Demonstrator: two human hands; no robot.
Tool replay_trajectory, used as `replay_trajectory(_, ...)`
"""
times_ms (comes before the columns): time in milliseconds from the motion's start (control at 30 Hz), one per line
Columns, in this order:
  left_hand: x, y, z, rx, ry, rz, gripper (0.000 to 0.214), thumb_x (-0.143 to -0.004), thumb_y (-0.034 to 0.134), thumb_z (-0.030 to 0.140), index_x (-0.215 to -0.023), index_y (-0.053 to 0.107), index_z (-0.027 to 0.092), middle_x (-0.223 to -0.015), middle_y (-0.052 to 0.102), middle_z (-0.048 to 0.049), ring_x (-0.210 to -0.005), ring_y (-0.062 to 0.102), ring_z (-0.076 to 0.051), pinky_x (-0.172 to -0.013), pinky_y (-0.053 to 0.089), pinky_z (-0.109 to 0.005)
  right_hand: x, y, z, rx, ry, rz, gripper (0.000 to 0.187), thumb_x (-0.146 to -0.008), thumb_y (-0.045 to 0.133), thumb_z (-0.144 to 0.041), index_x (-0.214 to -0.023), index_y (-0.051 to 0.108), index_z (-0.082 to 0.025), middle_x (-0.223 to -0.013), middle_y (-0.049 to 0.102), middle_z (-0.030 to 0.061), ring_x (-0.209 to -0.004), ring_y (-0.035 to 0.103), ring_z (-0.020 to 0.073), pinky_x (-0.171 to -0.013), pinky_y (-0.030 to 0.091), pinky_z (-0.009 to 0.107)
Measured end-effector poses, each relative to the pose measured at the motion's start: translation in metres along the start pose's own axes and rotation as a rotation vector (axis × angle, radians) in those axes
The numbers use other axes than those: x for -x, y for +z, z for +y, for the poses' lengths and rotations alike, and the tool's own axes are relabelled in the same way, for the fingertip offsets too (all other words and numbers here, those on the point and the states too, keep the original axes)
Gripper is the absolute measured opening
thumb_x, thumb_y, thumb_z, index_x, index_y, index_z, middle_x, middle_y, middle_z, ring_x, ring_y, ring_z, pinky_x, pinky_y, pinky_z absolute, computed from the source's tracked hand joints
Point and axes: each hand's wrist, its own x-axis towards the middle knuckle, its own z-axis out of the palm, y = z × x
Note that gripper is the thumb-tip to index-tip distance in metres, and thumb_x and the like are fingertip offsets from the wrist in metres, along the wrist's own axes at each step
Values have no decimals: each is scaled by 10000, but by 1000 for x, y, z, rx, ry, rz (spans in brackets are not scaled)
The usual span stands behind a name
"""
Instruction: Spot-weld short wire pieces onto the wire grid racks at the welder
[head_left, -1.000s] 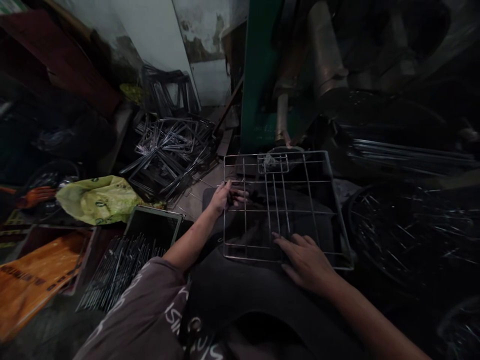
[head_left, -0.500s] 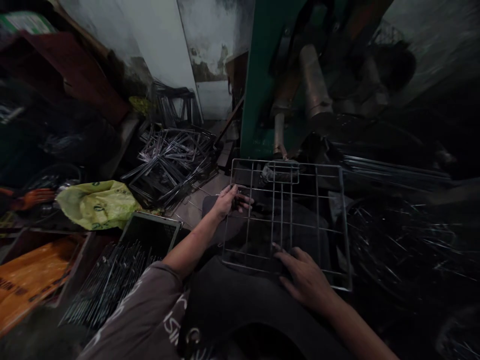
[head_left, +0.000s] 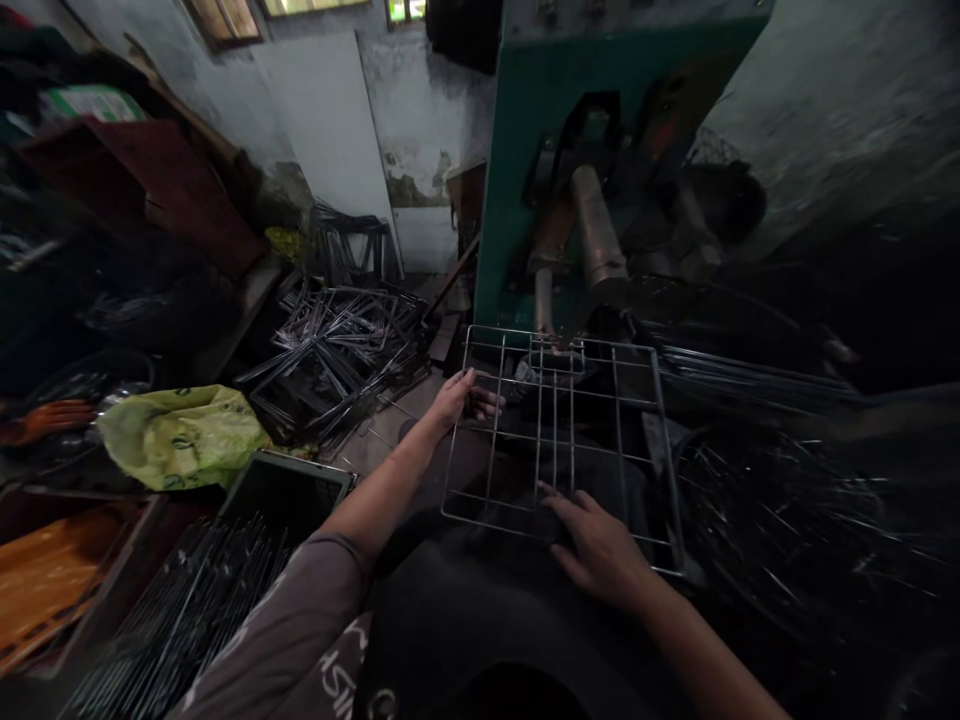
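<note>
A rectangular wire rack (head_left: 556, 440) of thin metal rods spans the space in front of me, above my dark-clothed lap. My left hand (head_left: 459, 398) grips its left side rod, thumb on top and the other fingers curled loosely beneath. Near the closer edge, my right hand (head_left: 596, 545) holds the rack at the middle rods, its index fingertip on a lengthwise rod. The far edge, with a small rectangular wire loop, lies by the lower metal post (head_left: 544, 300) of a green machine (head_left: 517, 150). Shadow hides part of the right fingers' grip.
Several wire frames (head_left: 337, 330) lie heaped at the left back. Closer on the left are a yellow-green sack (head_left: 184, 435), a dark crate (head_left: 289, 490), a bundle of thin rods (head_left: 180, 610) and an orange sheet (head_left: 52, 580). Tangled wire pieces (head_left: 780, 510) fill the right side.
The camera view has tilted up, bringing windows and more of the green machine into sight. Both hands keep their places on the rack, which sits slightly differently against the machine's lower post.
</note>
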Motion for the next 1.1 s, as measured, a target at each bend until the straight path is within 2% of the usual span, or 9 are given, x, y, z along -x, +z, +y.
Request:
replay_trajectory(167,5,-3,-1,-34,20,-25,437,-805,570,521,-1041,457,171,-735,697,-95,-563,668,-212,-425,442,-216,3,-1,-6,-2,-39,47,448,-722,528,-132,-1170,516,-143,-1334,504,121,-988,521,254,-800,530,393)
replay_trajectory(333,6,0,-2,-37,3,-17,451,-811,557,522,-1062,448,164,-777,707,-137,-564,666,-216,-428,432,-215,8,-3,-10,39,-49,98,461,-713,535,-129,-1172,509,-157,-1327,513,110,-973,529,259,-763,545,387)
replay_trajectory(633,7,6,2,-10,-20,-23,439,-815,555,520,-1043,424,168,-769,706,-136,-561,668,-221,-432,421,-213,10,-9,-15,55,-37,78,457,-715,528,-132,-1171,518,-150,-1349,493,111,-969,530,256,-717,545,372)
replay_trajectory(800,-4,6,11,13,-44,4,429,-815,563,521,-1006,470,148,-731,698,-115,-536,657,-192,-430,435,-211,-4,-16,-8,65,-19,66,450,-713,538,-141,-1163,542,-163,-1328,513,110,-975,530,257,-720,537,381)
replay_trajectory(933,-13,10,18,-45,19,40,412,-810,563,530,-949,465,154,-724,701,-125,-532,661,-210,-398,430,-209,-15,-22,2,96,-6,46,449,-724,548,-148,-1173,538,-146,-1310,528,116,-981,528,259,-765,532,391)
replay_trajectory(1100,-20,10,17,-39,65,10,385,-830,545,509,-959,454,157,-712,706,-126,-525,664,-213,-390,436,-207,-21,-23,10,88,2,27,468,-704,564,-137,-1170,538,-163,-1314,525,104,-1005,525,251,-791,528,385)
